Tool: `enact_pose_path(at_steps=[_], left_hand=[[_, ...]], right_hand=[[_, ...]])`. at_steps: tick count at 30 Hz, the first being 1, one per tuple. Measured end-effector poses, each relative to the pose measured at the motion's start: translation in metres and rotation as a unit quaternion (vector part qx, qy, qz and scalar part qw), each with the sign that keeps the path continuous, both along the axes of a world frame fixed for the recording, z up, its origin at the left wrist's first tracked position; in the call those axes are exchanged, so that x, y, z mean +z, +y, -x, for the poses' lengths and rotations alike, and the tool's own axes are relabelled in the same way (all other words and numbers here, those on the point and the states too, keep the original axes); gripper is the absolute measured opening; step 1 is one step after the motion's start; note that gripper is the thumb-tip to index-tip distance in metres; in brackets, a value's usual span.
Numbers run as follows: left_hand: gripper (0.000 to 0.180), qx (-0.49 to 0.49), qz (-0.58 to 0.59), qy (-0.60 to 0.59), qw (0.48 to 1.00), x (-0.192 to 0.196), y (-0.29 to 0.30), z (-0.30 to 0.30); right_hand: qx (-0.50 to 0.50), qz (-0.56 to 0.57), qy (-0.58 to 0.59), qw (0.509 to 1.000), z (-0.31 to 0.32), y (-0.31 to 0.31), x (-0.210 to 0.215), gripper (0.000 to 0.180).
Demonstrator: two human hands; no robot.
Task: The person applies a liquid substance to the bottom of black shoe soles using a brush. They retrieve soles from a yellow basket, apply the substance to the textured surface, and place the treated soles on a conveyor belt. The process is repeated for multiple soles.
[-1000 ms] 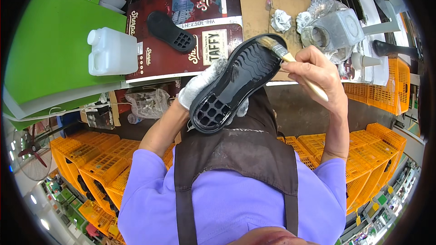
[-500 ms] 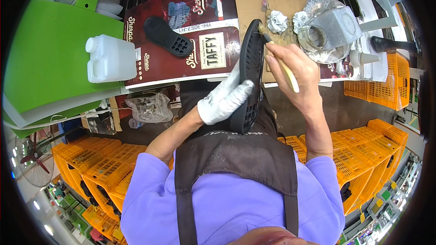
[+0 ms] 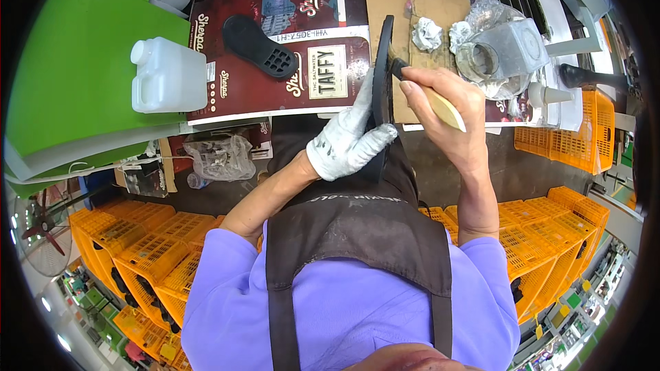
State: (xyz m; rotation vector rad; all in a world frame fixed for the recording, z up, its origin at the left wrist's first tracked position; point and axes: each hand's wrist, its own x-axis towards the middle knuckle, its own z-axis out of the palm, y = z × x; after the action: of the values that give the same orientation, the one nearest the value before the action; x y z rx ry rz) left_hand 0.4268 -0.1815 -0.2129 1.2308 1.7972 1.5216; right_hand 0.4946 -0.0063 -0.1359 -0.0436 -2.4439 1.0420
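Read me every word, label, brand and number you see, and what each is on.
I won't copy wording; it stands here:
Maroon cardboard: large pale script, readable; smaller print too tiny.
Cream label: dark capitals, readable.
White strip: dark code.
Dark apron: pale lettering, partly unreadable.
White glove: dark marks, too blurred to read.

Bright, even light; dark, curving edges

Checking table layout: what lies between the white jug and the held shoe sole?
The head view shows a second black shoe sole on maroon cardboard between the jug and held sole.
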Motion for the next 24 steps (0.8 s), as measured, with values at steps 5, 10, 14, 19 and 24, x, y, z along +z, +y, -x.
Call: enact_pose_path(at_steps=[5,10,14,19,24], left_hand=[[0.084,0.012,-0.021,-0.002,1.0,0.0,-0.001,0.003],[0.083,0.039,-0.016,-0.015,0.999,-0.005,-0.004,0.005],[0.082,0.029,0.003,-0.019,0.999,0.006,-0.006,0.012],[0.071,0.036,0.009,-0.057,0.998,0.008,-0.008,0.015],[0.061,-0.035,-0.065,-0.415,0.907,-0.007,-0.013,0.014]], right_hand=[[0.008,0.017,-0.033,0.999,-0.004,-0.003,0.007,0.011],[0.004,0.079,-0.092,0.993,-0.009,-0.007,0.011,0.01],[0.01,0.142,-0.181,0.973,-0.014,-0.003,0.016,0.013],[0.029,0.26,-0.283,0.923,-0.017,0.009,0.034,0.017],[0.088,0.059,-0.037,0.994,-0.008,0.017,0.023,0.015]])
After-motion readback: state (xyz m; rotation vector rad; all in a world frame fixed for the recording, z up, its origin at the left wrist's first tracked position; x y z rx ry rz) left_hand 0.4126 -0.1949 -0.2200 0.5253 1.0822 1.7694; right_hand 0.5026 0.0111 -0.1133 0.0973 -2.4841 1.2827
